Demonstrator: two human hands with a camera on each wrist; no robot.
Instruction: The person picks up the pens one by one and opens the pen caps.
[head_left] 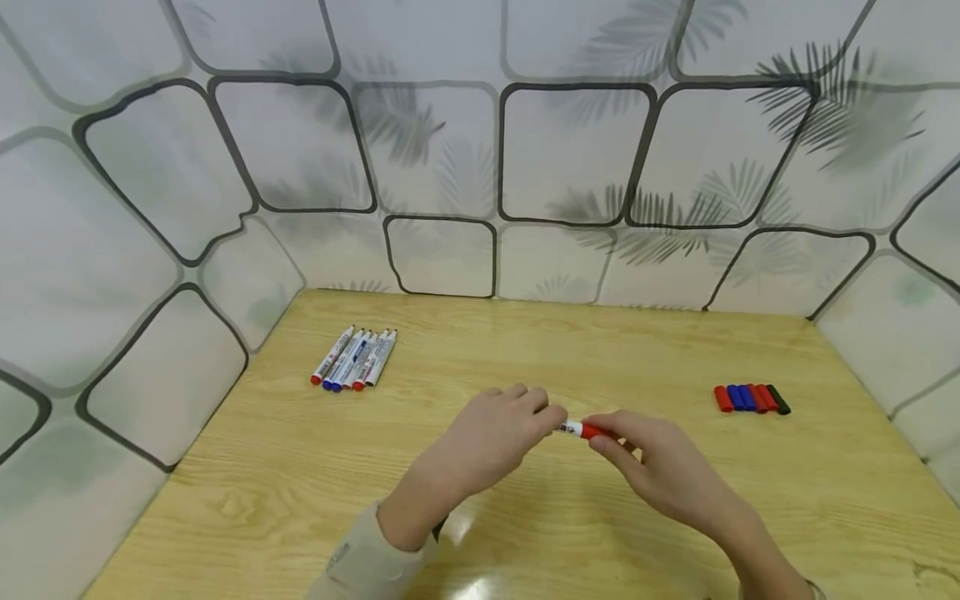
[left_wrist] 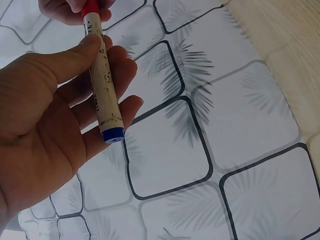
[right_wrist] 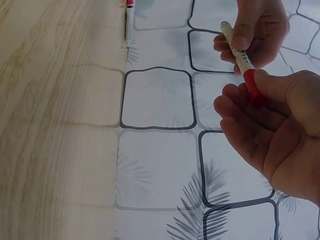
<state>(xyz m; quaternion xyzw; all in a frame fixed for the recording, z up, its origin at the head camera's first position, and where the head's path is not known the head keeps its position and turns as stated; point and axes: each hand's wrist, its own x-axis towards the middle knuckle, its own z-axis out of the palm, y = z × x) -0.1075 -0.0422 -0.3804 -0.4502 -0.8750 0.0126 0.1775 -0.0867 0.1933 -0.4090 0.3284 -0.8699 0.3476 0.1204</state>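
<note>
Above the middle of the table, both hands hold one marker (head_left: 572, 428). Its white barrel, worn and spotted with dark marks, has a blue end plug (left_wrist: 113, 135) in the left wrist view. My left hand (head_left: 491, 437) pinches the barrel between thumb and fingers. At the other end sits a red cap (head_left: 595, 432), pinched by my right hand (head_left: 671, 471) with thumb and forefinger. The right wrist view shows the cap (right_wrist: 254, 87) lined up against the barrel, its far tip partly covered by the right thumb and fingers.
Several capless-looking white markers (head_left: 356, 358) lie side by side at the table's back left, with red, blue and dark ends. A row of loose red, blue and dark caps (head_left: 752, 398) lies at the right. A patterned cloth wall (head_left: 570, 158) encloses the wooden table (head_left: 300, 467).
</note>
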